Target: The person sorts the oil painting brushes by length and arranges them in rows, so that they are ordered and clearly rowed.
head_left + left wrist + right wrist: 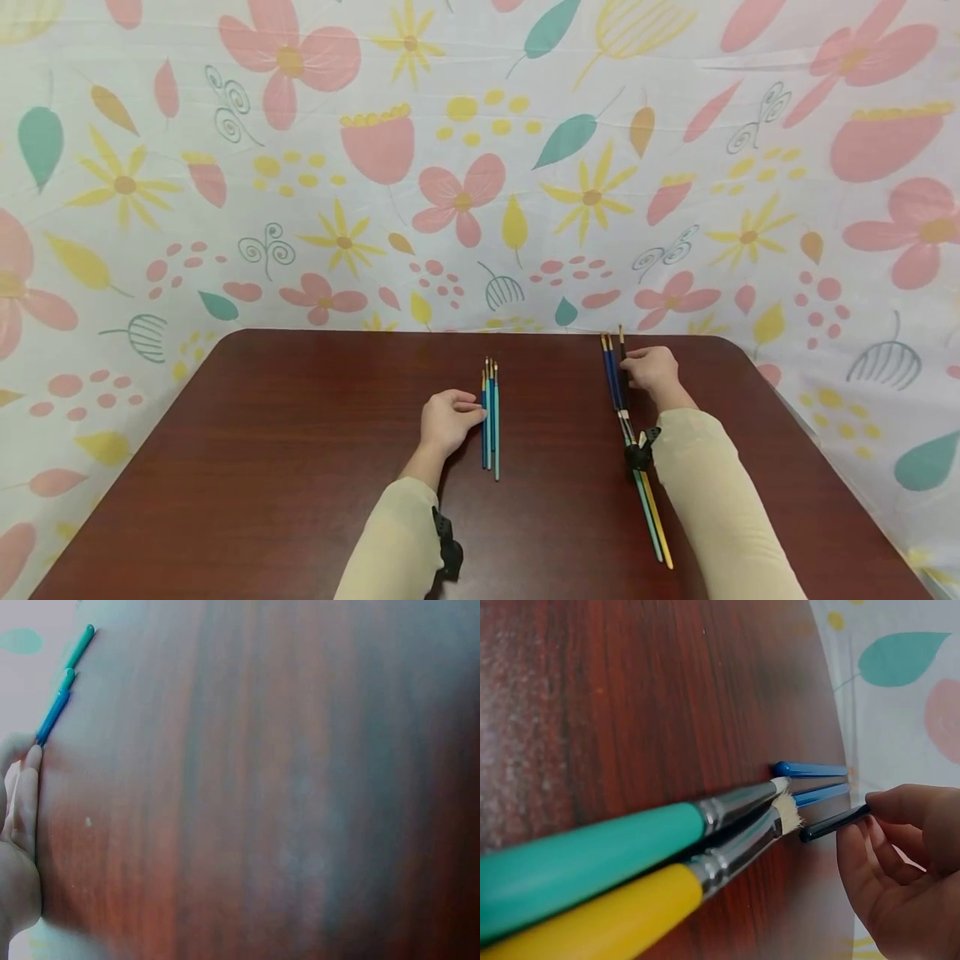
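My left hand [448,423] is at a row of slim paintbrushes at mid-table, bristles away from me. Its thumb and fingertips pinch the leftmost one, a dark blue paintbrush [54,718]. Lighter blue and teal brushes [497,454] lie right beside it. On the right, my right hand [654,372] pinches a black paintbrush [836,823] by its handle between thumb and fingers, its tip pointing to the far edge. Two blue paintbrushes [609,371] lie just left of it. Nearer me, a teal paintbrush [592,859] and a yellow paintbrush [622,919] lie side by side under the right wrist.
The dark red-brown table [285,467] has rounded far corners. A white cloth with a pastel flower print [465,108] hangs right behind it and along the sides. Black wrist cameras [447,546] sit on both cream sleeves [731,500].
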`<act>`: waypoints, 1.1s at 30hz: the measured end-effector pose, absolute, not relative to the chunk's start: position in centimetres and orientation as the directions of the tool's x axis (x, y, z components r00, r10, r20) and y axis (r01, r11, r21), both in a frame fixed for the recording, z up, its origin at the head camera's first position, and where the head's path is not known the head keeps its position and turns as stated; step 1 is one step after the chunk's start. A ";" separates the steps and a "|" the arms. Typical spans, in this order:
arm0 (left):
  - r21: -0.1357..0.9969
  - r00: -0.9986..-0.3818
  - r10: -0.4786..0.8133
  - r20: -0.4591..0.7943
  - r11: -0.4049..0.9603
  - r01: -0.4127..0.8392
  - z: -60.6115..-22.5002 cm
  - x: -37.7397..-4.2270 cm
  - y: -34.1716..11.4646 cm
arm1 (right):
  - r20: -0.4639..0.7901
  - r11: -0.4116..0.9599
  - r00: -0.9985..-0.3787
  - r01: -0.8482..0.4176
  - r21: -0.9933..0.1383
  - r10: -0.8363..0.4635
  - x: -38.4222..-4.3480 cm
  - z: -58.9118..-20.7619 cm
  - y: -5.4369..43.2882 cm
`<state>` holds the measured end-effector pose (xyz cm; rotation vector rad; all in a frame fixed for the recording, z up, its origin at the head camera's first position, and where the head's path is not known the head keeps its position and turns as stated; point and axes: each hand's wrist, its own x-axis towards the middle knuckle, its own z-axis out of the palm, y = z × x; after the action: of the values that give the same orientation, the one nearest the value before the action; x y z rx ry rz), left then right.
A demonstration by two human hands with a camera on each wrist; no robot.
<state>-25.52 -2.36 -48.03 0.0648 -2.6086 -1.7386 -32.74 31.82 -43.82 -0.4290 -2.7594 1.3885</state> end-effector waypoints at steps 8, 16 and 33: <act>0.920 -0.999 -0.045 -0.009 0.390 -0.026 -48.1 -25.5 -2.3 | -0.061 0.661 -0.969 0.208 -0.721 0.239 -33.6 -44.6 31.9; 0.923 -0.999 -0.036 -0.004 0.385 -0.017 -48.1 -25.7 -2.4 | -0.046 0.737 -0.979 0.182 -0.650 0.200 -33.6 -44.7 31.5; 0.925 -1.000 -0.030 0.000 0.380 -0.012 -48.2 -25.7 -2.3 | -0.018 0.738 -0.975 0.178 -0.651 0.220 -32.7 -44.4 31.3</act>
<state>-25.72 -2.33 -48.22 0.0395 -2.5958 -1.7389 -32.66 31.33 -44.41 -0.3292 -2.8720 1.0670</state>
